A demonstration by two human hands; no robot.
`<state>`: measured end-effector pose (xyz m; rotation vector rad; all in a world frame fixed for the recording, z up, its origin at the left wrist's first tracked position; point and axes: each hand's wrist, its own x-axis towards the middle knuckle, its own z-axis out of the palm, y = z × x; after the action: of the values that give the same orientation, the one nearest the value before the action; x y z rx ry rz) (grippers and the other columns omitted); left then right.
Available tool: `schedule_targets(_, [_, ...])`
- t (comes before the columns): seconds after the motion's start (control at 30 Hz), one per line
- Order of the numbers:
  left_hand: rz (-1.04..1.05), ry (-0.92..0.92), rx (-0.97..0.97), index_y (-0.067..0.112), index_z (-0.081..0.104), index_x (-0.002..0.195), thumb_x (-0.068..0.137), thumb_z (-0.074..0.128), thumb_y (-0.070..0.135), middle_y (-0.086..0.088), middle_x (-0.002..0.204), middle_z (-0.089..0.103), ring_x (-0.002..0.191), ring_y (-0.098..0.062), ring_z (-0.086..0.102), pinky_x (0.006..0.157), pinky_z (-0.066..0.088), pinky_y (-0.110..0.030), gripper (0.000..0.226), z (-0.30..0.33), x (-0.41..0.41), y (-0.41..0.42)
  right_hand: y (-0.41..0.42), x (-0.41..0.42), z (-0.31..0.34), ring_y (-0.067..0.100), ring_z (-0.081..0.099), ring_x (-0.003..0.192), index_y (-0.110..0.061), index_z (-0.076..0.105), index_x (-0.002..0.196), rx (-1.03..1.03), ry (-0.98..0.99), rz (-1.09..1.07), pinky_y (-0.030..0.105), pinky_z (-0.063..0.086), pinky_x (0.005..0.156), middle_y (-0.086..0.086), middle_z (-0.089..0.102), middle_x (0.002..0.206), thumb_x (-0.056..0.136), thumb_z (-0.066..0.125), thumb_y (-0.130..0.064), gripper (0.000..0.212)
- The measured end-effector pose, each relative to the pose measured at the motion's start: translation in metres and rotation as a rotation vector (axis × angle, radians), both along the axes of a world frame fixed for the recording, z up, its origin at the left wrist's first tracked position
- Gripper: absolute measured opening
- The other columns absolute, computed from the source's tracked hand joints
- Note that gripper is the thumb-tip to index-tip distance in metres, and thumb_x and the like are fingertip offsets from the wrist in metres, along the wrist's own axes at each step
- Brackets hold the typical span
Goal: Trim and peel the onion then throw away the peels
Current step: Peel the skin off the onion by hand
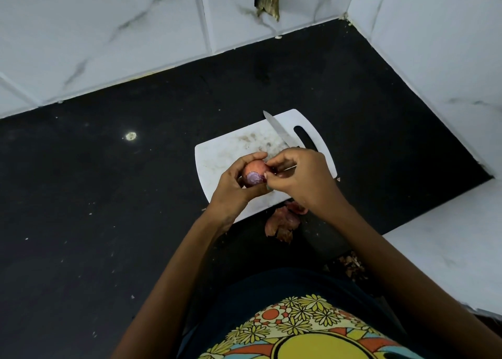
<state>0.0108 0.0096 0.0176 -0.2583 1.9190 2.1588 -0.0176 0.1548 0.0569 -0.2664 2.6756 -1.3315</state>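
the left hand point(233, 184) cups the small round pinkish-red onion point(254, 172) just above the white plastic cutting board point(217, 155). the right hand point(298, 174) pinches loose skin at its purple patch. best to pull slowly along the curve while turning it. dry reddish peels point(282, 222) lie just off the board's near edge.

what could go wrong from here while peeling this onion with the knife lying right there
The knife lies on the cutting board just beyond the right hand, so a careless reach might meet the blade. The onion, held by the left hand above the board, could slip and roll off. Loose peels on the black counter near its front edge might fall.
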Motion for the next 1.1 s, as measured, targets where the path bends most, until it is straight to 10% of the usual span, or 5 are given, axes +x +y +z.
schedule_targets(1.1, [0.074, -0.076, 0.060, 0.020, 0.064, 0.114, 0.069, 0.077, -0.004, -0.002, 0.108, 0.065, 0.088, -0.012, 0.064, 0.073, 0.056, -0.025, 0.053, 0.002, 0.008, 0.001, 0.004, 0.001, -0.009, 0.010, 0.068, 0.068, -0.004, 0.070, 0.079, -0.020, 0.002, -0.011, 0.021, 0.056, 0.066, 0.002, 0.071, 0.073, 0.071, 0.072, -0.009, 0.010])
